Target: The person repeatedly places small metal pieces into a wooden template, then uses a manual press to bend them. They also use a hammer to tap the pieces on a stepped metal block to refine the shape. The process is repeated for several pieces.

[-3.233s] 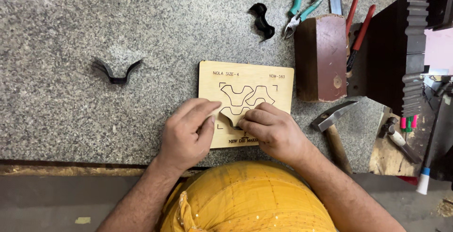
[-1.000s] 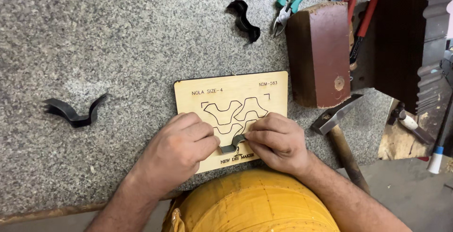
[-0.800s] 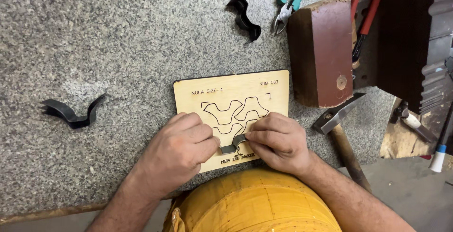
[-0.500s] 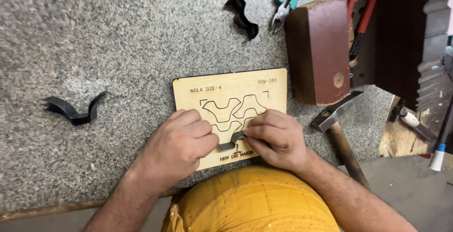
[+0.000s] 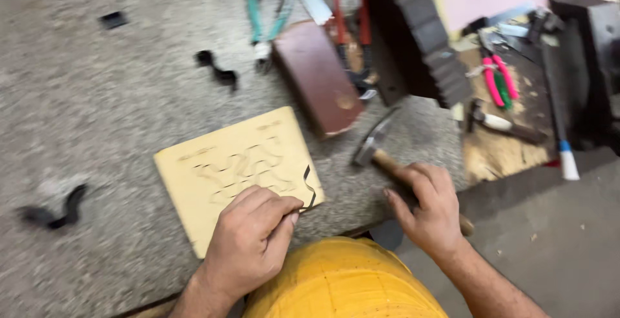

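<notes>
Wooden template board (image 5: pixel 219 182) lies under the left hand (image 5: pixel 248 240), which pinches a bent black strip (image 5: pixel 309 189) at its edge; right hand (image 5: pixel 429 211) curls around the hammer (image 5: pixel 381 156) handle just beside it.

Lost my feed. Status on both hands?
Left hand pinching bent black strip on wooden template board. Right hand gripping hammer handle. Nothing between them.

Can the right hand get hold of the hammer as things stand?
Probably yes: the right hand already lies on the hammer handle at the table's edge, fingers curled around it, nothing between them. The blur hides how firm the grip is.
</notes>
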